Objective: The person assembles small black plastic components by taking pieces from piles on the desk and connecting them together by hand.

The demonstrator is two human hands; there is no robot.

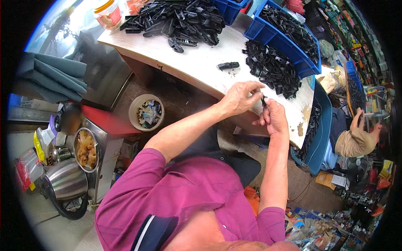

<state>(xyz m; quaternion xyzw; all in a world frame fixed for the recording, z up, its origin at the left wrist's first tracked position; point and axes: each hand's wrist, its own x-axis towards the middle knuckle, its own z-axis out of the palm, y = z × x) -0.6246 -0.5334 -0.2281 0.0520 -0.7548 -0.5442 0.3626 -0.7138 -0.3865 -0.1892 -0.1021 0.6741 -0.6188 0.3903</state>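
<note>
We see both forearms reaching over the near edge of the bench, the left slanting up and rightward with the elbow out, the right rising almost straight with the elbow low. The left hand is back up, its fingers partly bent and pointing right, thumb set apart from the forefinger; we cannot tell whether its tips grip anything, though they come right up to the other hand. The right hand is turned up at the wrist, its fingers curled, pinching 1 small black part between thumb and forefinger. We find that part between the 2 hands, above the bench's front edge, its shape mostly hidden by the fingers. Beyond the left hand, 1 longer black piece lies alone on the white surface. Just past the fingertips, a pile of small black parts spreads beside a blue bin, and a larger heap of black pieces lies toward the far left.
</note>
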